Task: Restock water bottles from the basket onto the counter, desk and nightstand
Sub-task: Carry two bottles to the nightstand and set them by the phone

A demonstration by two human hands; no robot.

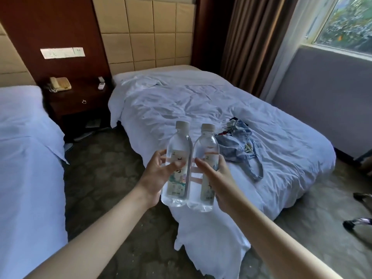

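Two clear water bottles with white caps and pale printed labels stand upright side by side in the air in front of me. My left hand [156,174] grips the left bottle [178,168] around its middle. My right hand [218,176] grips the right bottle [205,172] the same way. The two bottles touch each other. The dark wooden nightstand [80,105] stands at the back left between two beds, about a bed's length away. No basket, counter or desk shows in the view.
A bed with rumpled white sheets [201,109] lies ahead and right, with a blue denim bag [239,146] on it. A second bed [26,158] is at left. The nightstand carries a telephone [60,83] and two remotes [101,85]. Patterned carpet aisle [104,170] runs between the beds. Someone's feet [360,210] are at right.
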